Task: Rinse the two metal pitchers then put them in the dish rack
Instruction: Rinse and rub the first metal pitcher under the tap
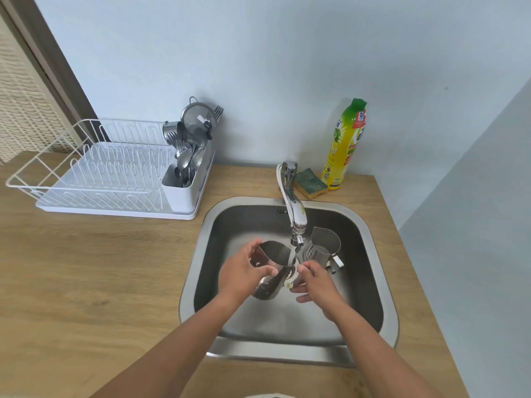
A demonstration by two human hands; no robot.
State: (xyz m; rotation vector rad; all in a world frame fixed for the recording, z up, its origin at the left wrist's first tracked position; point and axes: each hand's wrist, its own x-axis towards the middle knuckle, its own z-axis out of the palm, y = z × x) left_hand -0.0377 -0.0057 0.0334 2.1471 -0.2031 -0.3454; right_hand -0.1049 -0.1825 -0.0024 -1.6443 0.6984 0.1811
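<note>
In the middle of the frame, the left hand [242,274] grips a shiny steel pitcher with a pointed spout [273,257], tilted over the stainless sink [273,351] under water from the chrome faucet [293,202]; the right hand [316,282] pinches that pitcher's right side with curled fingers; a second steel pitcher [324,245] stands upright in the basin, just right of the faucet tip; the white wire dish rack [94,168] sits at the upper left on the wooden countertop [86,268], with cutlery at its right end.
</note>
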